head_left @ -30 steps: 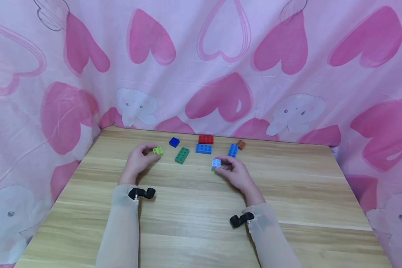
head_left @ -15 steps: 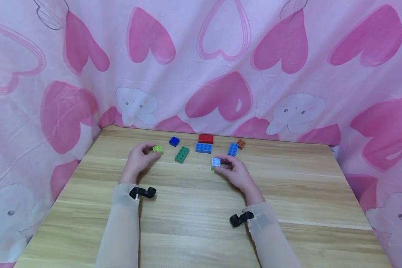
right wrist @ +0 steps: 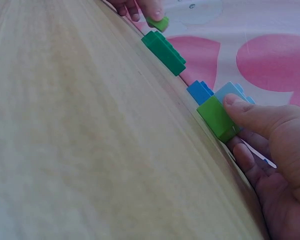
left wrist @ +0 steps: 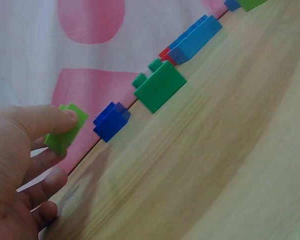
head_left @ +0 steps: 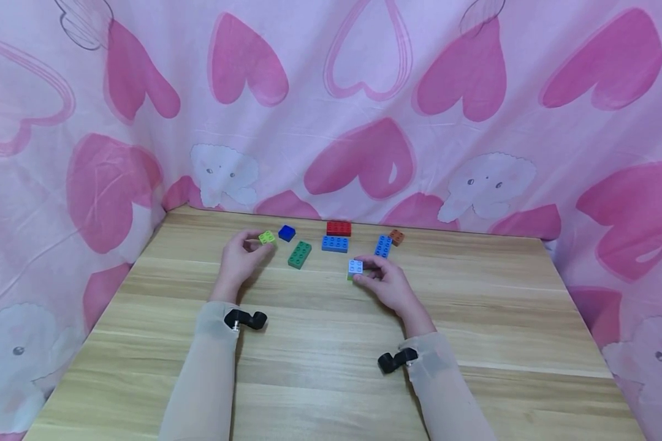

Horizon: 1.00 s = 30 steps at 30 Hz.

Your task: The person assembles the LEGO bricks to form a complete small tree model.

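Observation:
My left hand [head_left: 241, 257] pinches a small lime-green building block [head_left: 266, 237] between thumb and fingers. In the left wrist view this lime block [left wrist: 66, 131] is held up off the wood, beside the dark blue block [left wrist: 111, 122]. My right hand [head_left: 387, 283] grips a two-block stack, a light blue block [head_left: 355, 267] on top of a green one [right wrist: 217, 119]. The right thumb lies against the stack's near side, with fingers behind and under it. Just beyond the right fingers lies a long blue block [head_left: 383, 246].
A long green block [head_left: 300, 255] lies between the hands. Behind it, a blue block [head_left: 335, 244] sits in front of a red one [head_left: 339, 228], and a brown block [head_left: 397, 237] is at the back right. A pink heart-print curtain [head_left: 358, 159] borders the wooden table [head_left: 309, 367].
My left hand has lifted the lime-green block and moved it right and slightly farther back, toward the dark blue block. The right hand and its stack have stayed in place.

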Each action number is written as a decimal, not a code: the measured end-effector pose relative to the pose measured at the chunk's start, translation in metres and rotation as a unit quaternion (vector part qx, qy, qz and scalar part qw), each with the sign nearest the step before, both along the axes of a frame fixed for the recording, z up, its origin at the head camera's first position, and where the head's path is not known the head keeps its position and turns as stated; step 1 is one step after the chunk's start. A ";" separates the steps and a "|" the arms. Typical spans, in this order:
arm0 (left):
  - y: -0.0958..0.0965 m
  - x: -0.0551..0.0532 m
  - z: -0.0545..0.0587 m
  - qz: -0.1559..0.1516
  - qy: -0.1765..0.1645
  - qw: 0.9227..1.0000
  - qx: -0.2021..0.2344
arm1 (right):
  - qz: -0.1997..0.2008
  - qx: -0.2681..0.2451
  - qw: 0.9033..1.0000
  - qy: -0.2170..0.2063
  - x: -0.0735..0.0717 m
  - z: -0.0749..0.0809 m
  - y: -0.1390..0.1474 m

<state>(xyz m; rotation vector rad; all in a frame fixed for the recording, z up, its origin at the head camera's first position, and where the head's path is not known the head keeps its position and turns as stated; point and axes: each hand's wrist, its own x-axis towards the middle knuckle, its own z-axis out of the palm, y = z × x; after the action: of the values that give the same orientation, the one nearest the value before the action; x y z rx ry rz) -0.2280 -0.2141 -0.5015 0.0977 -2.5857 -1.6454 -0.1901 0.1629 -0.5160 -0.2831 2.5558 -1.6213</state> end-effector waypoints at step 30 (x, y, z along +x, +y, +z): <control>0.086 0.006 0.006 -0.096 0.065 0.993 -0.027 | -0.001 0.003 1.000 -0.003 0.000 -0.001 0.000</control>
<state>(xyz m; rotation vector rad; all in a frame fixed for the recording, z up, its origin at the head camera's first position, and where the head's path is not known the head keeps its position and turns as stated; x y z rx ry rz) -0.2219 -0.1281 -0.4954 -0.2619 -2.6079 -1.5775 -0.1900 0.1629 -0.5171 -0.2753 2.5566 -1.6121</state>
